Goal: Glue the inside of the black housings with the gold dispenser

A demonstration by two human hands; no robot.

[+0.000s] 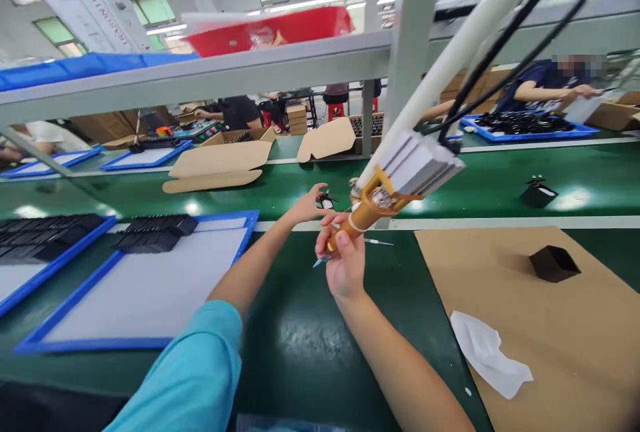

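Observation:
My right hand (344,260) is closed around the orange nozzle of a hanging tool (373,204), whose white body and black cables run up to the top right. Its tip points down-left over the green mat. My left hand (309,205) reaches forward and pinches a small black part (325,201) just left of the tool, near the white strip at the edge of the conveyor belt. A thin white stick (379,242) lies on the mat just right of my right hand.
A blue-framed white tray (150,289) with several black parts (155,232) lies left. A brown cardboard sheet (575,339) right carries a black box (554,263) and white cloth (490,352). Another black part (539,193) rides the belt. Co-workers sit at far benches.

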